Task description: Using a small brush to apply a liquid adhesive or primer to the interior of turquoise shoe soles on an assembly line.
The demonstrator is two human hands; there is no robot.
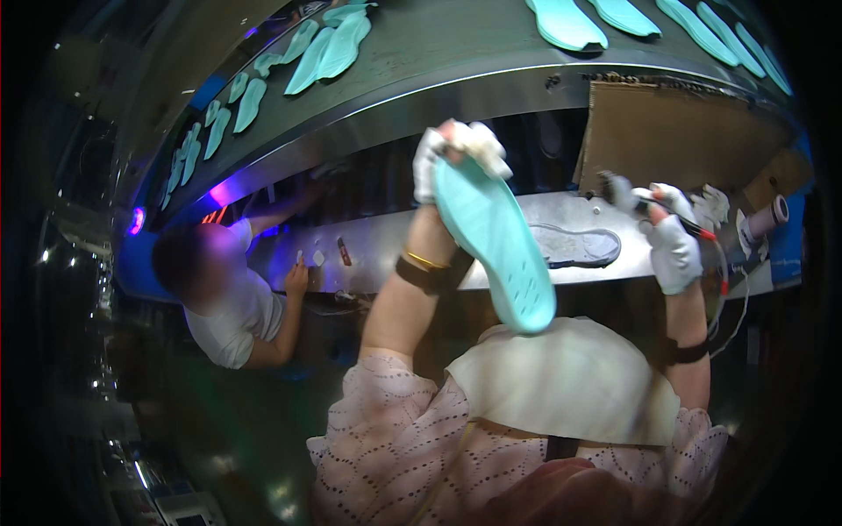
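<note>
Left hand [452, 151] clamps turquoise insole [498, 247] at one end (we judge: light, bendy, best edge-held); right hand [674, 250] grips brush-like tool [621, 193].

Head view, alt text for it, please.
A gloved left hand holds up a mint-green insole while the gloved right hand grips a brush-like tool. A grey sole lies on a metal bench; more insoles line a belt.

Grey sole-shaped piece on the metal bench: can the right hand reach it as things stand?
Probably yes: the right hand appears just right of the grey sole-shaped piece, with nothing visible between them, though that hand holds a brush-like tool.
</note>
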